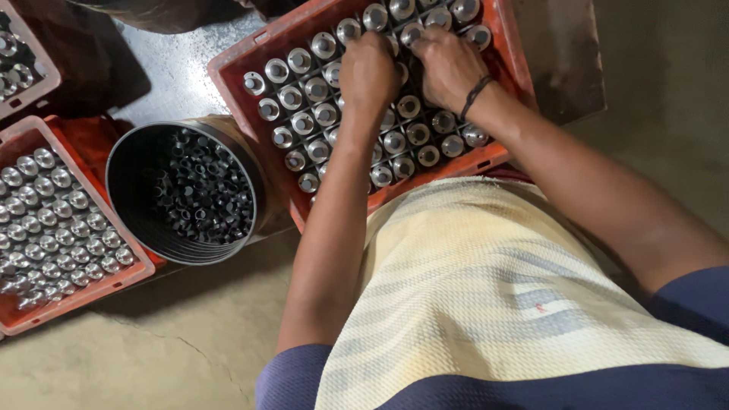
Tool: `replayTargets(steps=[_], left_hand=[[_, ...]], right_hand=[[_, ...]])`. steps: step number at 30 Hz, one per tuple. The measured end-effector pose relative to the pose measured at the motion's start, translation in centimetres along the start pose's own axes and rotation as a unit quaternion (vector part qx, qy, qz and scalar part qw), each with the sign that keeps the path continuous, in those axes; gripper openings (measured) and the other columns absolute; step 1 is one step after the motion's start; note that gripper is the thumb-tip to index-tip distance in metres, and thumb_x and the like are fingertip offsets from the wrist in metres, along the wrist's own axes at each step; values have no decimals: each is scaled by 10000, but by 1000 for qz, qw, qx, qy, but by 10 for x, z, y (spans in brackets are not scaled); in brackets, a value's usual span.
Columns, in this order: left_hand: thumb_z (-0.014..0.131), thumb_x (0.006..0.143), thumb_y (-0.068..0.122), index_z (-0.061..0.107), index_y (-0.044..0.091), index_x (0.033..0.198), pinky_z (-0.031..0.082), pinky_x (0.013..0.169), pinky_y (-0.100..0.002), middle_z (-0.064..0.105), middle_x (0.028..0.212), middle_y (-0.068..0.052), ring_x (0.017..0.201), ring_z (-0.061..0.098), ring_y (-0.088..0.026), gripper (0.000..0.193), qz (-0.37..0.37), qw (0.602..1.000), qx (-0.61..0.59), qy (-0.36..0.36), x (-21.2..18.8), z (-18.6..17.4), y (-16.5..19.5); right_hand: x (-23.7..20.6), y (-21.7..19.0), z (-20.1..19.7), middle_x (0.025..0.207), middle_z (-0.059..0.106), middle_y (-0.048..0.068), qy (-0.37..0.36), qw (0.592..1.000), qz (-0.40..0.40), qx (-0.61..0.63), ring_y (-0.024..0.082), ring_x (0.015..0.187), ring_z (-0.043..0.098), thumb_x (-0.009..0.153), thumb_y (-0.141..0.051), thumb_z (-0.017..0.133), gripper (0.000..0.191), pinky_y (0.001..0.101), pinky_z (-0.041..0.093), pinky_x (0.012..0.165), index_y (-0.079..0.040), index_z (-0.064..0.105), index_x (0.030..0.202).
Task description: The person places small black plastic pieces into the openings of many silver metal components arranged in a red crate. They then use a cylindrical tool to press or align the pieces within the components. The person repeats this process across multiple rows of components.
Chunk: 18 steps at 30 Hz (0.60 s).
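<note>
From the head camera, the left hand (368, 74) and right hand (449, 64) rest side by side, fingers curled down among shiny round metal parts (304, 121) standing in the gridded red crate (228, 83); whether either hand pinches a part I cannot tell. Nearly every cell looks filled, so little seems left. Left of the crate sits a dark round bucket (125, 182) of small black pieces, beyond it another red tray (91, 292) of metal parts.

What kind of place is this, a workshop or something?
Probably a small metal-parts workshop. Both hands, left hand and right hand, work in a red crate gridded with shiny metal pieces; a dark bucket of small dark parts sits on bare concrete floor.
</note>
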State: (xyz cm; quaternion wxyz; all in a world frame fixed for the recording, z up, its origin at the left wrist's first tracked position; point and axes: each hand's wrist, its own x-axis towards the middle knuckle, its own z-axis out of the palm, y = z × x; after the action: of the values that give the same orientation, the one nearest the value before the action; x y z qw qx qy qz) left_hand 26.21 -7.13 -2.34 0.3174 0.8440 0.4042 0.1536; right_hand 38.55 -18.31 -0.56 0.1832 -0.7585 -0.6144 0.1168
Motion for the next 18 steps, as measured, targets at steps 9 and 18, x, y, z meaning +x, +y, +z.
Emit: replayTargets(steps=[9,18], left_hand=[[759,854,34,758,54,947,602,722,-379,771,921,-127,788,762,-267,95,77,972,-206,-80,-51,-40,12],[690,975,142,701,71,1032,387,546,-212,629,832,50,661,516,-31,92,-279,758,-575,-129,-114,-35,8]], right_hand=[[-38,10,-30,1063,728,141,-50,981,128,140,288,971,714,931,-126,769,204,396,569,878,-53,765,1121],[-103,25,-33,1150,671,135,-67,902,184,385,193,1077,724,932,37,723,263,281,605,911,17,613,1170]])
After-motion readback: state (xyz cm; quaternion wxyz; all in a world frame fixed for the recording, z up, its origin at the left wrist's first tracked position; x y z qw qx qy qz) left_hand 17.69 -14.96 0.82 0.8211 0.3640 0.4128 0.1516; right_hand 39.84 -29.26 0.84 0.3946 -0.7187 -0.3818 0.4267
